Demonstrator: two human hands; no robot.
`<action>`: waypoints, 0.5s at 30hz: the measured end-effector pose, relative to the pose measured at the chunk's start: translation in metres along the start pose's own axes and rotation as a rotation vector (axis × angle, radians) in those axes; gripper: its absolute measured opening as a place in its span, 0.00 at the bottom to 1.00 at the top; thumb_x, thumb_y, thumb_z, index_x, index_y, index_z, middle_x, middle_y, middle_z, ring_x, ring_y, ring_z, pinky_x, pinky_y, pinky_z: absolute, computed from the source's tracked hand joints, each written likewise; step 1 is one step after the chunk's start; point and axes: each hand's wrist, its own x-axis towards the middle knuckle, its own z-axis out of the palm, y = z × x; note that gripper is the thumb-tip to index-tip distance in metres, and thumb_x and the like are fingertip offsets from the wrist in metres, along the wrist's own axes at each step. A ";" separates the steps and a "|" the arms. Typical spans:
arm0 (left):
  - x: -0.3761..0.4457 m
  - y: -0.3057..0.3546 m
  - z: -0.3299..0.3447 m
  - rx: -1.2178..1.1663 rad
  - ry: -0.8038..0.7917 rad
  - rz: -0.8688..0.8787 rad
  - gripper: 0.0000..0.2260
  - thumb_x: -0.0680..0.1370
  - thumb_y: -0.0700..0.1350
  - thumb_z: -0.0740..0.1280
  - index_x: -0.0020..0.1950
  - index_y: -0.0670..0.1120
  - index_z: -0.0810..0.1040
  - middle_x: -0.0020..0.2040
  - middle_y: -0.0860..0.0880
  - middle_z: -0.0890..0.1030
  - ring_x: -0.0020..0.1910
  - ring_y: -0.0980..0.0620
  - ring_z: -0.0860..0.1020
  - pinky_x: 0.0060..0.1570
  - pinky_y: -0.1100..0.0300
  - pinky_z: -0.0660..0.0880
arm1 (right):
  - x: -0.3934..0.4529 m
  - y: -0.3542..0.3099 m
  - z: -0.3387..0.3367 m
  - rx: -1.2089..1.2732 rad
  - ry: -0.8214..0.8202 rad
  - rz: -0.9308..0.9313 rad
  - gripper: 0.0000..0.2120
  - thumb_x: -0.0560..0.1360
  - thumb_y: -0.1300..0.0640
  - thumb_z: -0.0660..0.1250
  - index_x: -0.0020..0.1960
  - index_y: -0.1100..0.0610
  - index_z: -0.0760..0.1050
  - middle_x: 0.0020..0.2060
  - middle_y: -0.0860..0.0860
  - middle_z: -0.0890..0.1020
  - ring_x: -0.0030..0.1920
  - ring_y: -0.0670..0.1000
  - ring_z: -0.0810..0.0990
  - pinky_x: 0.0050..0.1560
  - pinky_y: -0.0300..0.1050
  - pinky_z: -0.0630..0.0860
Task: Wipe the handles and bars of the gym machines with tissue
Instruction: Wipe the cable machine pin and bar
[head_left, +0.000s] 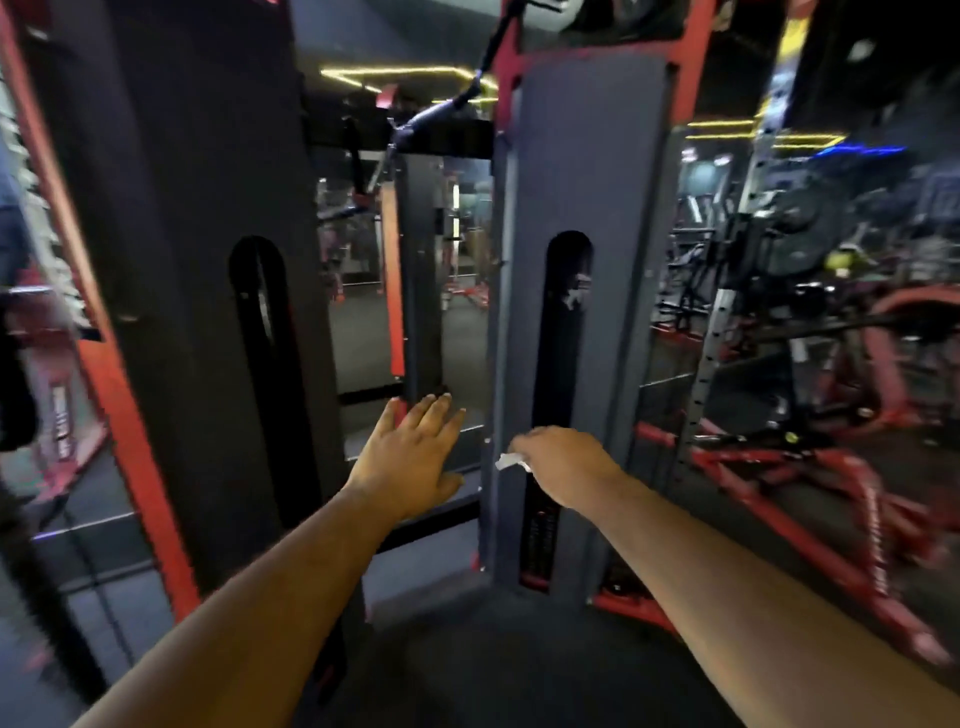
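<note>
Pinching a white tissue (511, 461), right hand (563, 462) sits closed against the grey weight-stack cover (587, 182) | left hand (410, 457) spread flat, fingers extended, empty | red frame (111, 384) at left

Open gap (415, 312) between shrouds (592, 208)

Dim gym lit by yellow ceiling strips (405, 73) far beyond both hands; motion blur smears the wide-angle edges
</note>
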 end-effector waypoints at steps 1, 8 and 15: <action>0.015 0.012 0.002 -0.011 0.000 0.032 0.38 0.82 0.65 0.57 0.85 0.49 0.45 0.85 0.46 0.46 0.84 0.46 0.46 0.80 0.39 0.45 | -0.006 0.017 0.001 -0.021 0.000 0.041 0.08 0.79 0.65 0.62 0.54 0.56 0.76 0.47 0.52 0.78 0.48 0.58 0.81 0.42 0.51 0.75; 0.136 0.087 0.020 -0.050 0.043 0.215 0.40 0.82 0.66 0.57 0.85 0.50 0.43 0.85 0.46 0.43 0.84 0.46 0.44 0.80 0.38 0.44 | -0.010 0.153 0.007 -0.006 0.001 0.269 0.25 0.76 0.71 0.61 0.63 0.48 0.80 0.57 0.51 0.82 0.57 0.56 0.82 0.55 0.47 0.78; 0.269 0.124 0.049 -0.116 0.099 0.333 0.40 0.81 0.67 0.57 0.84 0.50 0.42 0.85 0.46 0.41 0.84 0.46 0.42 0.80 0.36 0.45 | 0.017 0.252 0.011 0.047 0.175 0.507 0.16 0.82 0.62 0.59 0.66 0.53 0.78 0.60 0.54 0.80 0.60 0.58 0.79 0.57 0.51 0.74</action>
